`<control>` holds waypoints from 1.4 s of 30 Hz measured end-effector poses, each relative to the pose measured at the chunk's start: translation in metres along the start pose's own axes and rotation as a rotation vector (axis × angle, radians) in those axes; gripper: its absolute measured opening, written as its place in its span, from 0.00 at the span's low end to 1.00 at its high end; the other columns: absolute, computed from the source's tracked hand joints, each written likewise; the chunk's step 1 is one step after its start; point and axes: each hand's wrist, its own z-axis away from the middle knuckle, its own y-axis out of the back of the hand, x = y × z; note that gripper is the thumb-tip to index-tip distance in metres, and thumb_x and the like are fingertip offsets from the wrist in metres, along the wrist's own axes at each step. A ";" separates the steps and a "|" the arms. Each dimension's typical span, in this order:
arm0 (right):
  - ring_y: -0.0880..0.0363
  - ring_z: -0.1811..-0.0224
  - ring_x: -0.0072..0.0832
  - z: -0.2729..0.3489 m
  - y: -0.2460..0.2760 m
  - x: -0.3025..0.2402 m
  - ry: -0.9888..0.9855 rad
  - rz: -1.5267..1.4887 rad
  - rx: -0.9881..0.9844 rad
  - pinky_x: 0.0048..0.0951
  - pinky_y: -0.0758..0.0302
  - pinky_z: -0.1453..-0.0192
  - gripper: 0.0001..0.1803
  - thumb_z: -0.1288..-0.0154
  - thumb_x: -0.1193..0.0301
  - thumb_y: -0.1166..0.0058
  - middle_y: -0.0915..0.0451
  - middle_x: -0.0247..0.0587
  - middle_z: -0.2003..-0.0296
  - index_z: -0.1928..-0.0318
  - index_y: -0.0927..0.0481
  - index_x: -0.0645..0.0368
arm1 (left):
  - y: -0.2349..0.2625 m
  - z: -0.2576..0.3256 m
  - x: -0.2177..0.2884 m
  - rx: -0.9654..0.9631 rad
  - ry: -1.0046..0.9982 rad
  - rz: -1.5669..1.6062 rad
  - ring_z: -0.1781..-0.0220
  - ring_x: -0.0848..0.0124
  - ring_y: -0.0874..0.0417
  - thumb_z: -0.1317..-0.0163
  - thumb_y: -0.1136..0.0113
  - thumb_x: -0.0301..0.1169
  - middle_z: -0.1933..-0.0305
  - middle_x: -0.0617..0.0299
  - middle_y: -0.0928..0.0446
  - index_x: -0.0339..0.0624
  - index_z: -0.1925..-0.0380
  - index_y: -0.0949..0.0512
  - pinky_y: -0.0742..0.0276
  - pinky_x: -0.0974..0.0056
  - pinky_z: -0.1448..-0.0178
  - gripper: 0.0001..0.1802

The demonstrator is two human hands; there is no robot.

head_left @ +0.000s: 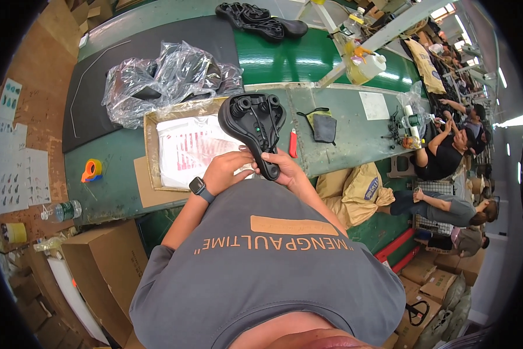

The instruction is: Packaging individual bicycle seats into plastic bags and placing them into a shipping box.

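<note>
A black bicycle saddle point(251, 119) is turned underside up in front of my chest, its narrow nose toward me. Two round spring-like parts and the rails show on its underside. My right hand point(286, 167) grips the nose, thumb on top. Close beside the nose, my left hand point(229, 170) has its fingers bent and drawn together; what they hold, if anything, is hidden. Beneath the saddle and left hand stands an open carton point(151, 145) holding white sheets or bags with red print point(191, 145).
Plastic-wrapped saddles point(174, 78) lie on a dark mat beyond the carton. To the right are a red cutter point(293, 143) and a grey pouch-like cloth point(322, 127). An orange tape roll point(91, 170) sits at left. Co-workers point(447, 148) are farther right.
</note>
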 end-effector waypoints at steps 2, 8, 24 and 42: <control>0.12 0.55 0.35 0.005 0.005 0.001 0.060 0.065 0.096 0.36 0.10 0.51 0.28 0.28 0.74 0.37 0.18 0.52 0.40 0.31 0.27 0.67 | 0.000 0.002 0.000 0.000 0.080 0.152 0.51 0.57 0.09 0.42 0.26 0.21 0.52 0.55 0.10 0.40 0.55 0.12 0.13 0.59 0.47 0.14; 0.11 0.55 0.36 0.027 0.011 -0.002 0.270 0.115 0.255 0.36 0.11 0.55 0.23 0.27 0.77 0.38 0.15 0.50 0.44 0.35 0.25 0.66 | 0.006 0.017 -0.005 0.077 0.538 0.897 0.55 0.69 0.10 0.36 0.26 0.21 0.58 0.55 0.11 0.35 0.59 0.12 0.15 0.64 0.47 0.06; 0.11 0.59 0.34 0.047 -0.023 -0.013 0.409 0.288 0.227 0.36 0.12 0.58 0.26 0.34 0.80 0.33 0.15 0.46 0.54 0.38 0.29 0.60 | -0.033 -0.033 -0.018 -0.098 0.697 0.709 0.68 0.81 0.20 0.27 0.30 0.34 0.71 0.65 0.14 0.30 0.68 0.13 0.23 0.70 0.60 0.15; 0.10 0.59 0.35 0.050 -0.034 -0.039 0.256 0.293 0.218 0.38 0.12 0.60 0.30 0.34 0.80 0.32 0.16 0.45 0.55 0.36 0.31 0.62 | -0.018 -0.034 -0.015 0.027 0.615 0.584 0.64 0.77 0.13 0.39 0.22 0.23 0.65 0.62 0.12 0.33 0.62 0.14 0.17 0.69 0.57 0.09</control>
